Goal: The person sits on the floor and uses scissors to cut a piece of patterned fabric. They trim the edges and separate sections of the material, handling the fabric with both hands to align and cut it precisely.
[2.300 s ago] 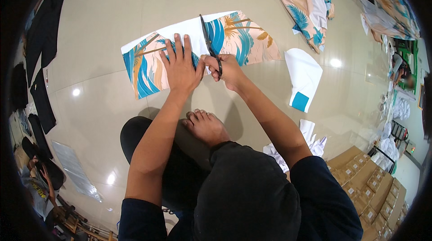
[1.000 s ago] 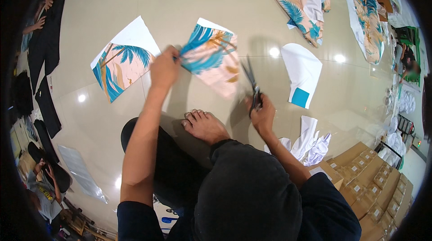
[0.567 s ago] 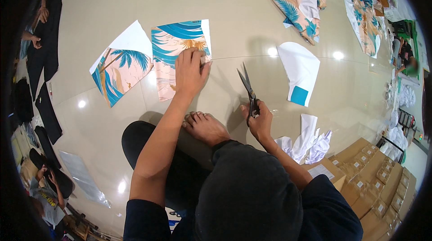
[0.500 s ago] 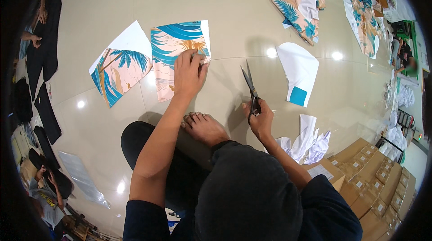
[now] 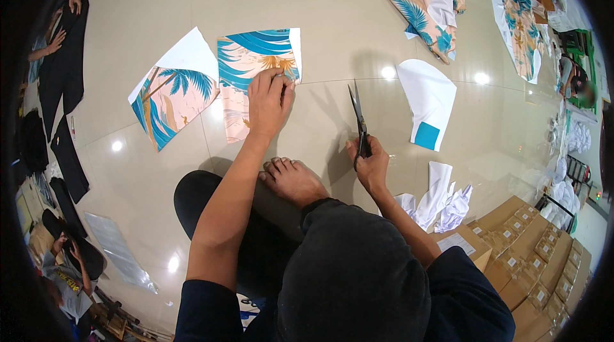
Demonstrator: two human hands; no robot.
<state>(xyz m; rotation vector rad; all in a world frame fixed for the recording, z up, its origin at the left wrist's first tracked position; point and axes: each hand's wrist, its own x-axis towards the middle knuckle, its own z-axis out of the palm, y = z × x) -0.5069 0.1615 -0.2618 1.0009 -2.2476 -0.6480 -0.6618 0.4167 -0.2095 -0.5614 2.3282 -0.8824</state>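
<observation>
My left hand (image 5: 268,100) rests on a printed fabric piece (image 5: 254,54) with teal waves, peach ground and a white right strip. Its fingers are bent together at the fabric's right edge, seeming to pinch it; the fingertips are partly hidden. In my right hand (image 5: 371,162) is a pair of dark scissors (image 5: 359,112), held off to the right of the fabric. The blades point away from me, slightly parted, with nothing between them. Close on the left lies a second fabric piece (image 5: 173,96) with a palm print and a white top.
Right of the scissors lies a white fabric piece (image 5: 427,99) with a teal patch; crumpled white cloth (image 5: 441,198) is nearer. Printed cloth (image 5: 416,6) lies farther off. Cardboard boxes (image 5: 524,249) stand at lower right. My bare foot (image 5: 294,179) is between my arms. Other people work at the edges.
The scissor blades have swung slightly closer together. My left hand stays at the fabric's edge. The whole view has shifted a little. A person's hands at far left have moved on black cloth.
</observation>
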